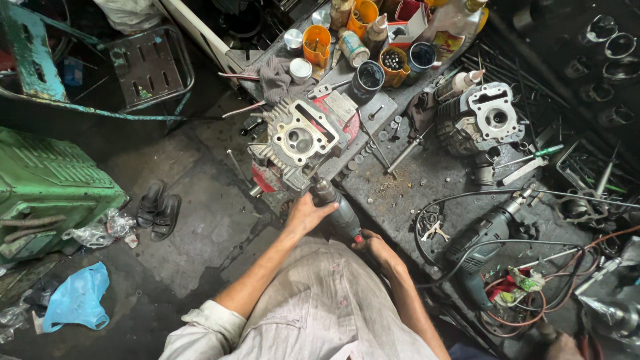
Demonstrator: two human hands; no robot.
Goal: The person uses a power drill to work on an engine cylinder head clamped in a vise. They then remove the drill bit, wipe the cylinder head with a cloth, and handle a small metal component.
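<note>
Orange cup [393,67] of drill bits

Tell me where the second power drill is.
Head view, right side: the grey drill lies on the workbench among tangled cables, below the second cylinder head.

A dark power tool [337,210] lies slanted at frame centre, its tip against a finned grey cylinder head [300,140] resting just above it at the table [427,180] edge.

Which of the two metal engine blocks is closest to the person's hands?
The finned engine block clamped at the bench's left edge, right before both hands on the power tool. The other block sits farther right, untouched.
</note>
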